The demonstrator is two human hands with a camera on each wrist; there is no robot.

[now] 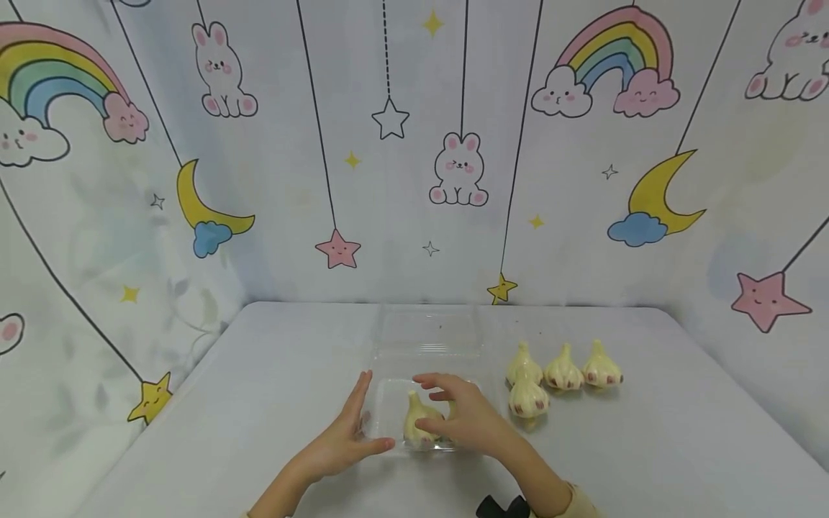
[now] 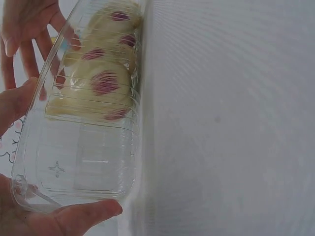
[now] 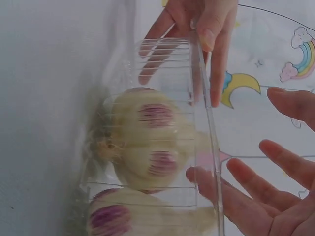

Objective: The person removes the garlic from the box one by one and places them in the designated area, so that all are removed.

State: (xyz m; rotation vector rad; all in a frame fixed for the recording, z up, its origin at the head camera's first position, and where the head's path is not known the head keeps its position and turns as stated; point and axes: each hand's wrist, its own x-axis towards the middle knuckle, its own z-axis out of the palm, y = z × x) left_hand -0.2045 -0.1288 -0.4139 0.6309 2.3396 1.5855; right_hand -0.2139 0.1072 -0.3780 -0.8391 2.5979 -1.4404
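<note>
A clear plastic clamshell box (image 1: 387, 403) lies with its lid (image 1: 427, 331) folded back behind it. Inside stand two garlic bulbs (image 1: 417, 421), pale with purple patches, in its middle and right part; one is mostly hidden by my right hand (image 1: 469, 417). That hand hovers over the bulbs, fingers spread and loosely bent, with nothing in its grasp. At the box's left front corner, my left hand (image 1: 343, 435) rests against the walls, fingers straight along the left side and thumb by the front. The left wrist view shows its thumb (image 2: 91, 215) beside the empty end.
Several more garlic bulbs (image 1: 563, 370) stand on the white table (image 1: 648, 432) right of the box, one in front of the others. A printed cloth (image 1: 285, 180) hangs behind and at both sides. A dark object (image 1: 501, 507) shows by the right sleeve.
</note>
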